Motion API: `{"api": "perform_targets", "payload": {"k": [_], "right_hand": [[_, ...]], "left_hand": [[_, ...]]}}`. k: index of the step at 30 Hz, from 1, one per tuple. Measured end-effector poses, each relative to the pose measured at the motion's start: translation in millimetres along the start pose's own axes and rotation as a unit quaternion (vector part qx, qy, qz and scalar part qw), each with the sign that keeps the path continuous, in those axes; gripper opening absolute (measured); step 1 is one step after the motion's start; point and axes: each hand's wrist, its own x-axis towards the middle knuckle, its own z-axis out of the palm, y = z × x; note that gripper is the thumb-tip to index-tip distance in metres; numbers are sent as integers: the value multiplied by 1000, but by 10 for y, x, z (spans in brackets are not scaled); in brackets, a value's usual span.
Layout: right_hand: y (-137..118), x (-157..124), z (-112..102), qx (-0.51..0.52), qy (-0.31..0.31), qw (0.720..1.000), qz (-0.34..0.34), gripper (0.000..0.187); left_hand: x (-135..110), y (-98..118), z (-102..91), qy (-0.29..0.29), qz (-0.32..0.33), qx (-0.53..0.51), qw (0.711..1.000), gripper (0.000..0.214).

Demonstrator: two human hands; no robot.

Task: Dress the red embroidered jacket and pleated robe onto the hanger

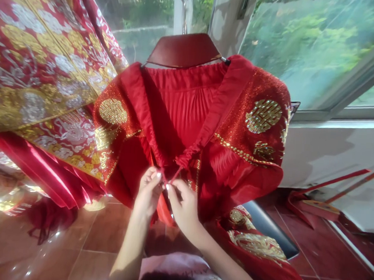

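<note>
A red garment point(183, 101) with gold embroidery and a gathered waistband hangs from a dark red hanger point(185, 50) in front of me. Two red drawstring ends point(176, 175) come out of its waistband and meet between my hands. My left hand point(150, 188) pinches one cord between thumb and fingertips. Right beside it, my right hand point(183, 199) pinches the other cord, thumb tip close to the left fingers. Whether the cords are knotted there cannot be made out. A bright orange-red strip point(164, 211) hangs behind and below the hands.
Another red robe with gold and silver embroidery point(42, 57) hangs at the left. Embroidered red cloth point(256, 243) lies over a dark seat point(273, 231) at the lower right. Red straps point(331, 184) rest near the white wall. Windows point(308, 50) stand behind, above a tiled floor point(100, 232).
</note>
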Motion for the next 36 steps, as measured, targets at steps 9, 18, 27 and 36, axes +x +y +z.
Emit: {"api": "perform_targets", "payload": {"k": [9,18,27,36], "right_hand": [[-35,30,-1,-6,-12,1000,3,23],[-13,9,-58,-25,-8,1000,-13,22],[-23,47,-114,-47,-36,998,-10,23],[-493,545,-939,-141,-112,975,-130,17]], "left_hand": [[161,-537,-368,192,113,78,972,32],[196,-364,-831,272,137,213,928,29],[-151,-24,41,-84,186,336,920,35],[-187,742,116,-87,354,469,805,22]]}}
